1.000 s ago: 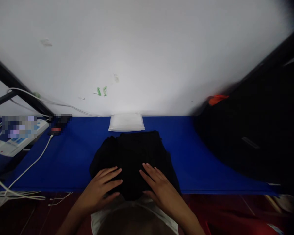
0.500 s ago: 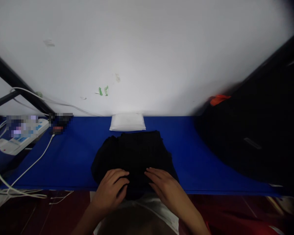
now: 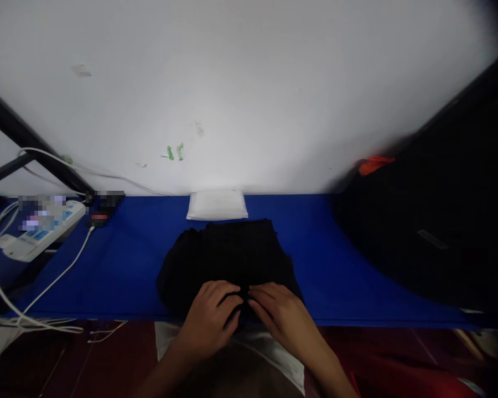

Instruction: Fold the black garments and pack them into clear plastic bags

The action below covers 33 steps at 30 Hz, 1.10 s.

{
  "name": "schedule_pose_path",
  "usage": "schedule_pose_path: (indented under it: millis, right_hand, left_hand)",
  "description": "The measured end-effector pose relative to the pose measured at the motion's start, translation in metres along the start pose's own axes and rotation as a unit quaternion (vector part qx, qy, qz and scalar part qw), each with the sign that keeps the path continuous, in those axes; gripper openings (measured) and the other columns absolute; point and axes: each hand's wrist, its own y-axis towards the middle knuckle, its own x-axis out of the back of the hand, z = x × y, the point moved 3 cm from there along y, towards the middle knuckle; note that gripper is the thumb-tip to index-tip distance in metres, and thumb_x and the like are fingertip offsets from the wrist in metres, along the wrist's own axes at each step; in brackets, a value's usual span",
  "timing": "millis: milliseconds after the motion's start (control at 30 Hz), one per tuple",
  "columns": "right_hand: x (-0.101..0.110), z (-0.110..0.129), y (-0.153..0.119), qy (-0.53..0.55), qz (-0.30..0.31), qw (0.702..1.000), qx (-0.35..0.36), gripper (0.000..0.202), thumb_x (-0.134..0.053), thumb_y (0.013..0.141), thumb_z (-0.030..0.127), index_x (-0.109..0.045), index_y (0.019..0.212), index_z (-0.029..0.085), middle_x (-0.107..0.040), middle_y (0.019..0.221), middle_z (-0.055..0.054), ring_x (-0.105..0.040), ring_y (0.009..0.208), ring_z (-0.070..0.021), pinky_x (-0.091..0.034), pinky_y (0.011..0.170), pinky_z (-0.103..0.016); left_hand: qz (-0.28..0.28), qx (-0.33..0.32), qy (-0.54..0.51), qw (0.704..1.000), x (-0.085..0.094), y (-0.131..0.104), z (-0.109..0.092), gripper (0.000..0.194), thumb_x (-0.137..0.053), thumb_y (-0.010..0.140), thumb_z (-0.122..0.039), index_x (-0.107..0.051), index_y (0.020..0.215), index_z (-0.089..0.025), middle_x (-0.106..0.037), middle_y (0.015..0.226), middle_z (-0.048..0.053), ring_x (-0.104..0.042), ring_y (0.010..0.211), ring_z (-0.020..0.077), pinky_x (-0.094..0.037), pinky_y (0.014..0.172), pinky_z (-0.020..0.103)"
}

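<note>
A black folded cloth (image 3: 232,254), perhaps a garment, lies on the blue table (image 3: 315,265) in front of me. On its near edge rests my left hand (image 3: 216,309), with fingers slightly bent and apart and the thumb held below them. My right hand (image 3: 280,307) lies on the same edge, fingers stretched toward the left hand. The fingertips of both hands are close together near the middle of the cloth. What is under the palms is hidden.
A flat white packet (image 3: 217,205) lies against the wall beyond the cloth. On the left are a white power strip (image 3: 41,232), a dark device (image 3: 103,210) and loose white cables (image 3: 0,287). A large black bag-like object (image 3: 423,221) takes up the right side.
My left hand has slid right along the near edge of the cloth, closing most of the gap to my right hand. The right hand has hardly moved.
</note>
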Motion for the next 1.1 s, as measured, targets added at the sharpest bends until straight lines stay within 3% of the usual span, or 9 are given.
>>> schedule_pose_path:
  millis: [233,400,500,667,767,900,1000,1100]
  right_hand:
    - [0.008,-0.006,-0.002,0.011,-0.009,1.000,0.018,0.027,-0.045,0.099,0.025,-0.070,0.108,0.022,-0.073,0.106,-0.008,-0.068,0.094,-0.0217,-0.056,0.082,-0.037]
    - [0.014,-0.024,-0.011,0.025,-0.017,1.000,-0.002,0.028,-0.042,0.098,0.021,-0.067,0.110,0.023,-0.072,0.111,-0.008,-0.068,0.097,-0.0220,-0.056,0.084,-0.038]
    - [0.021,-0.040,-0.021,0.030,-0.022,0.999,-0.027,0.025,-0.044,0.097,0.025,-0.066,0.108,0.024,-0.072,0.108,-0.007,-0.069,0.096,-0.0227,-0.057,0.083,-0.039]
    - [0.031,-0.061,-0.031,0.093,-0.008,0.993,-0.073,0.024,-0.047,0.097,0.036,-0.068,0.101,0.025,-0.073,0.098,-0.006,-0.070,0.088,-0.0222,-0.058,0.077,-0.036]
    - [0.032,-0.072,-0.028,0.149,-0.014,0.983,-0.103,0.027,-0.050,0.096,0.044,-0.069,0.098,0.026,-0.073,0.095,-0.006,-0.071,0.085,-0.0223,-0.059,0.071,-0.033]
    - [0.030,-0.088,-0.009,0.170,-0.083,0.974,-0.127,0.030,-0.053,0.093,0.050,-0.069,0.097,0.025,-0.074,0.095,-0.006,-0.071,0.088,-0.0247,-0.059,0.072,-0.035]
    - [0.025,-0.098,0.011,0.138,-0.105,0.977,-0.126,0.030,-0.051,0.094,0.049,-0.067,0.101,0.024,-0.074,0.097,-0.006,-0.071,0.090,-0.0248,-0.059,0.072,-0.035]
    - [0.020,-0.104,0.028,0.058,-0.084,0.989,-0.104,0.030,-0.046,0.096,0.045,-0.065,0.107,0.023,-0.073,0.102,-0.007,-0.070,0.093,-0.0260,-0.058,0.080,-0.039]
  left_hand:
    - [-0.017,0.003,0.010,1.000,0.009,0.007,0.006,0.026,-0.047,0.087,-0.008,-0.065,0.101,-0.020,-0.069,0.104,0.008,-0.063,0.101,0.0231,-0.053,0.086,0.042]
    - [0.006,0.057,0.039,0.998,0.035,-0.011,0.029,0.031,-0.049,0.081,-0.008,-0.064,0.104,-0.020,-0.069,0.104,0.007,-0.064,0.095,0.0230,-0.054,0.080,0.040]
    - [0.021,0.105,0.041,0.993,0.054,-0.026,0.047,0.026,-0.050,0.085,-0.013,-0.064,0.105,-0.023,-0.069,0.100,0.005,-0.065,0.091,0.0217,-0.055,0.077,0.037]
    - [0.031,0.117,0.011,0.993,0.075,-0.041,0.069,0.019,-0.051,0.093,-0.026,-0.066,0.104,-0.025,-0.072,0.096,0.004,-0.067,0.091,0.0202,-0.055,0.081,0.035]
    - [0.030,0.134,-0.014,0.990,0.075,-0.044,0.081,0.021,-0.050,0.096,-0.032,-0.067,0.106,-0.026,-0.073,0.098,0.004,-0.068,0.091,0.0198,-0.055,0.081,0.034]
    - [0.002,0.159,-0.015,0.987,0.067,-0.040,0.099,0.027,-0.048,0.097,-0.041,-0.069,0.102,-0.025,-0.074,0.095,0.004,-0.069,0.088,0.0203,-0.056,0.080,0.034]
    - [-0.019,0.180,0.006,0.983,0.065,-0.029,0.112,0.034,-0.043,0.098,-0.045,-0.069,0.100,-0.024,-0.075,0.095,0.004,-0.070,0.087,0.0205,-0.056,0.081,0.033]
    - [0.008,0.206,0.066,0.976,0.069,-0.013,0.121,0.032,-0.044,0.097,-0.045,-0.068,0.100,-0.024,-0.075,0.095,0.002,-0.070,0.088,0.0210,-0.054,0.078,0.031]
